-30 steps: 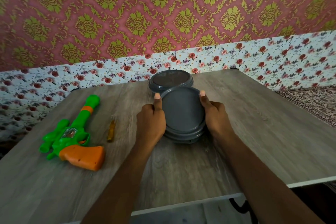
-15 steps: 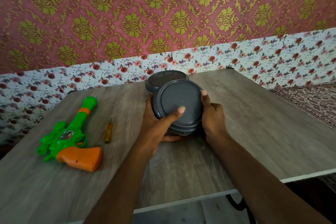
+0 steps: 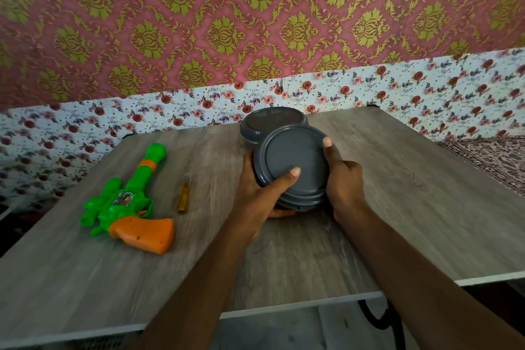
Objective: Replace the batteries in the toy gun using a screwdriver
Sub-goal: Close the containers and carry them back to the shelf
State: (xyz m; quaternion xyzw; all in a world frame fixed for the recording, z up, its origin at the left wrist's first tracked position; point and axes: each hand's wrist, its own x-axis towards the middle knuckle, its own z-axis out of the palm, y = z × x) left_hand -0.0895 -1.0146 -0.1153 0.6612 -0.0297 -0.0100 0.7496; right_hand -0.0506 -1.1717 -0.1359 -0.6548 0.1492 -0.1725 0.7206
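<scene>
both hands on a round grey tub (image 3: 295, 162); toy gun (image 3: 127, 204) off to the left
matte wood-grain table (image 3: 397, 221). left hand (image 3: 255, 196) wraps the smooth plastic tub, thumb across lid, fingers curled under; right hand (image 3: 345, 185) clasps the other side, thumb on rim. glossy green/orange toy gun lies well left of both hands, untouched, slim amber screwdriver (image 3: 184, 196) btwn gun & left hand. 2nd grey tub (image 3: 272, 119) just behind.
</scene>
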